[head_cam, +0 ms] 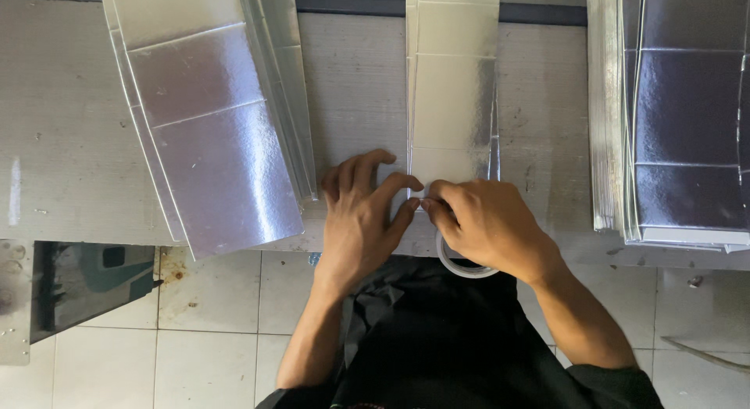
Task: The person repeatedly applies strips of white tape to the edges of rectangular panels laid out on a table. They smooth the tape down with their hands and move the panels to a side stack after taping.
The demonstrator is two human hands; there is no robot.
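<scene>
On a grey worktable (pixel 70 128), a silver foil strip (pixel 453 96) runs lengthwise from 12 to 6 o'clock, its near end at the table's front edge. The foil looks light, thin, slippery and easily creased, best held by its edges. Left hand (pixel 361 214) and right hand (pixel 488 221) pinch that near end together. A tape roll (pixel 461 266) sits under the right hand.

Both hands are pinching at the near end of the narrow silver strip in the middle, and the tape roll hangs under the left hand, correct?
Not quite: the tape roll sits under the right hand, not the left hand. The head view shows it. Both hands do meet at the near end of the narrow silver strip.
</scene>
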